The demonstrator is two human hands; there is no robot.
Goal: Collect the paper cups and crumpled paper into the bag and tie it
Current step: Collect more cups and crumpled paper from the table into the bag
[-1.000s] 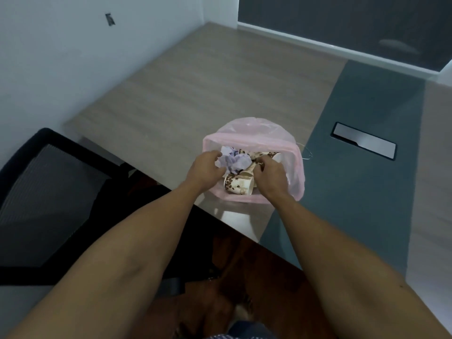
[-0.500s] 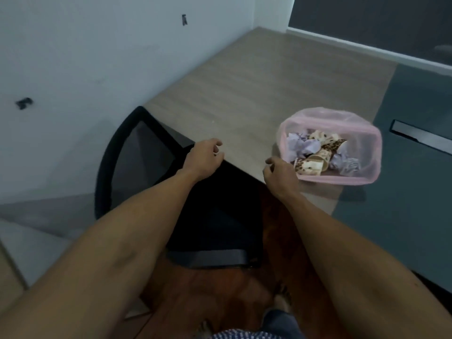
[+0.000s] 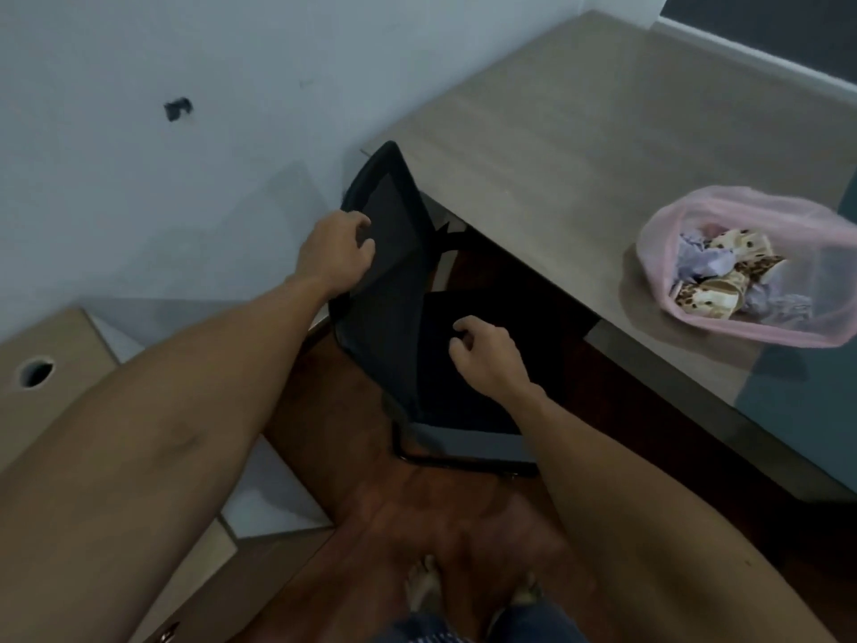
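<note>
A translucent pink bag (image 3: 686, 211) stands open on the wooden table (image 3: 579, 146) at the right. Inside it lie brown-patterned paper cups (image 3: 714, 290) and crumpled pale purple paper (image 3: 695, 264). Both hands are away from the bag. My left hand (image 3: 336, 252) rests on the top edge of a black mesh chair's backrest (image 3: 389, 215), fingers curled around the frame. Lower down, my right hand (image 3: 487, 355) hovers over the chair's seat with its fingers loosely curled and nothing in them.
The black chair (image 3: 417, 345) stands tucked against the table's near edge. A white wall (image 3: 185, 109) runs along the left. A light wooden box with a round hole (image 3: 37, 373) sits at lower left. My feet (image 3: 463, 591) stand on a reddish-brown floor.
Both hands left the bag's mouth and moved left to the chair. The view swung left, so the bag now sits at the right edge. My left hand took the backrest.
</note>
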